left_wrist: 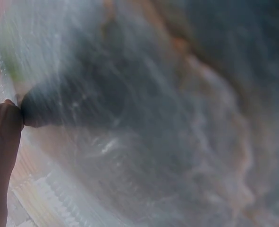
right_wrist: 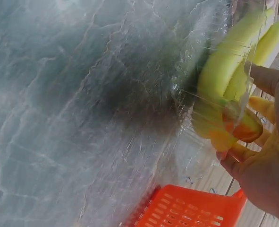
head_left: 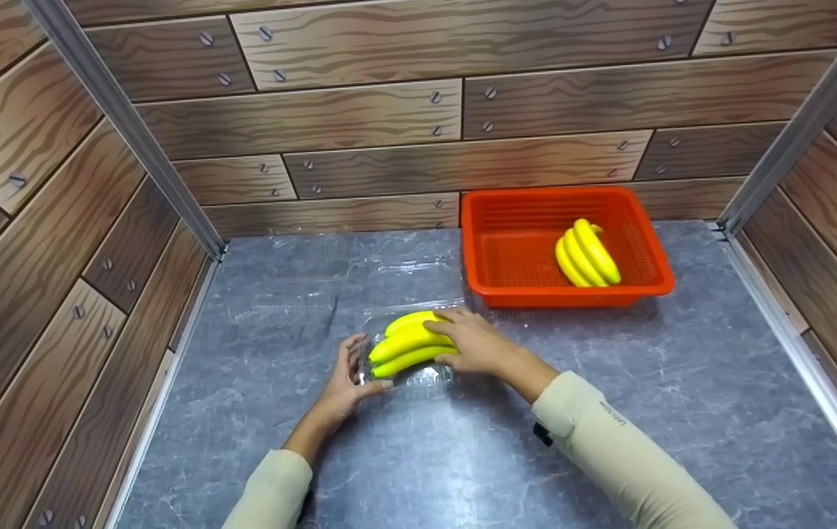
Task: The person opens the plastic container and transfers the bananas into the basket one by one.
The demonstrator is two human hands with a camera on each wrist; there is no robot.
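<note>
A bunch of yellow bananas [head_left: 409, 340] lies over a clear plastic clamshell box [head_left: 429, 377] near the middle of the table. My right hand [head_left: 473, 342] holds the bunch at its stem end, fingers and thumb bent around it. In the right wrist view the bananas [right_wrist: 224, 71] show through the box's clear wall, with the brownish stem close to my fingers. On the left side of the box, my left hand [head_left: 345, 386] grips its edge between thumb and fingers. The left wrist view is mostly blurred, with only part of that hand visible.
An orange-red plastic basket [head_left: 480, 253] stands at the back right against the wood-patterned wall. Another bunch of bananas [head_left: 587, 253] lies inside it. More clear plastic boxes [head_left: 286, 275] sit at the back left. Metal-edged side walls bound the grey marbled table [head_left: 646, 397].
</note>
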